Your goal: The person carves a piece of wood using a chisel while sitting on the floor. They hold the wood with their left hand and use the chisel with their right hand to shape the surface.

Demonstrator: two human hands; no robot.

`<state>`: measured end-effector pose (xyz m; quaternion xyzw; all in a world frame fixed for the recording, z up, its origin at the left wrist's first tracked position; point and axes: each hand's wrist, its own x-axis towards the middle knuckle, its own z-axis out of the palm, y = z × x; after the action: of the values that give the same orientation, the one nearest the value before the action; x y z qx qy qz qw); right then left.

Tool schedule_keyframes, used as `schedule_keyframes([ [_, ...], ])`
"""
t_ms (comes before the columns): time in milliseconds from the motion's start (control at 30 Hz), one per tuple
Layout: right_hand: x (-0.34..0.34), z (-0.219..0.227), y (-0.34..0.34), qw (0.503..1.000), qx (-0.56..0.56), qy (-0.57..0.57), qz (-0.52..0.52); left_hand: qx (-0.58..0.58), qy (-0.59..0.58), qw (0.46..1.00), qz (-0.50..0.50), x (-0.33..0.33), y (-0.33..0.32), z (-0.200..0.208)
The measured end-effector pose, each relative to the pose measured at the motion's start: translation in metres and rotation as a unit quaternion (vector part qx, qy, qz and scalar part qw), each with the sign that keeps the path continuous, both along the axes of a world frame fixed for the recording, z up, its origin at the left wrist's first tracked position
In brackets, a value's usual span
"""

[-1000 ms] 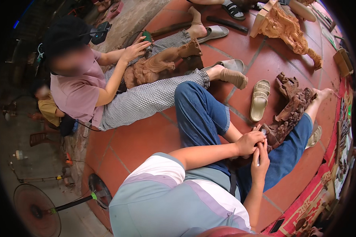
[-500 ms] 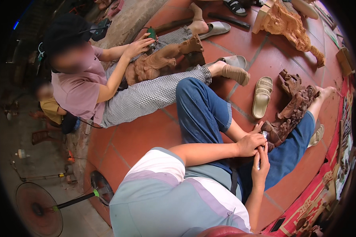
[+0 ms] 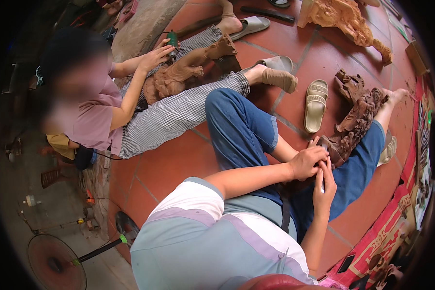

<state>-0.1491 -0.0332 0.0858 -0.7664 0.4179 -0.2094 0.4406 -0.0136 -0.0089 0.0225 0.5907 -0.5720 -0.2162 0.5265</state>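
A dark brown wood carving [image 3: 358, 118] with deep relief lies across my lower legs. At its near end, my left hand [image 3: 307, 163] is closed, its fingertips against my right hand and the wood. Whatever those fingers grip is hidden. My right hand [image 3: 326, 181] is closed beside it, around a slim tool with a pale handle [image 3: 322, 187]. The tool's working end is covered by the fingers, so its exact kind does not show. Both hands touch each other close to the carved surface.
To the left, a co-worker holds a green power tool [image 3: 172, 38] over a reddish-brown carving [image 3: 179, 72]. A beige sandal [image 3: 316, 106] lies beyond my knee. A lighter wood carving [image 3: 345, 21] rests at the far right. A fan [image 3: 58, 261] stands lower left; a red mat [image 3: 377, 241] lies right.
The whole view has shifted slightly. My hands stay together at the carving's near end, with small finger movements. The co-worker's green tool now stands more upright above their carving.
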Motion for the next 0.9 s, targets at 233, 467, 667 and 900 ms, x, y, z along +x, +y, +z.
schedule_keyframes([
  [233,-0.006,-0.01,0.025,1.0,0.0,0.019,0.001,0.015,-0.034,0.999,-0.038,0.0,0.02,-0.015],
  [467,-0.018,-0.023,0.024,0.999,-0.014,-0.003,-0.029,0.003,-0.003,0.998,-0.062,-0.01,0.012,-0.014],
  [667,-0.003,-0.013,0.011,0.997,-0.056,-0.016,-0.052,0.024,0.016,0.999,-0.038,0.004,0.003,-0.005],
  [900,-0.01,-0.018,0.022,0.997,-0.03,-0.006,-0.064,0.053,-0.057,0.993,-0.084,0.007,0.003,-0.007],
])
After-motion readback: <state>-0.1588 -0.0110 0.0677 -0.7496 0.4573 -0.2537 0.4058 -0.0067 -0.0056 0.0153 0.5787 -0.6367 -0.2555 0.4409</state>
